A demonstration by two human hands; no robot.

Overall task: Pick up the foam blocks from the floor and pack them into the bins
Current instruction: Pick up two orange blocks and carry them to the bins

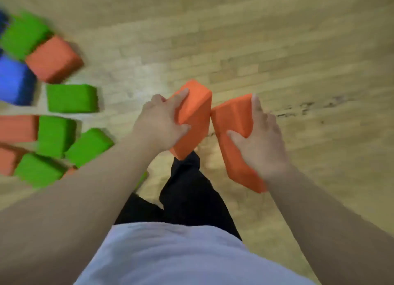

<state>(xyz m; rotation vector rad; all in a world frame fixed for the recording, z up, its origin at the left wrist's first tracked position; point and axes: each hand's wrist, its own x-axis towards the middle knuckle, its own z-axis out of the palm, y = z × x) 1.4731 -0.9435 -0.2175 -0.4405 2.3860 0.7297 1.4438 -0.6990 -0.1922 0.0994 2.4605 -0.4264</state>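
Head view, pretty blurry: left hand (158, 124) grips one orange block (197, 116), right hand (261, 141) grips a second orange block (231, 122), their edges touching, both held up off the wooden floor (298, 60). Green blocks (71, 98), loose orange blocks (53, 58) and a blue block (15, 82) lie scattered on the floor, left side.
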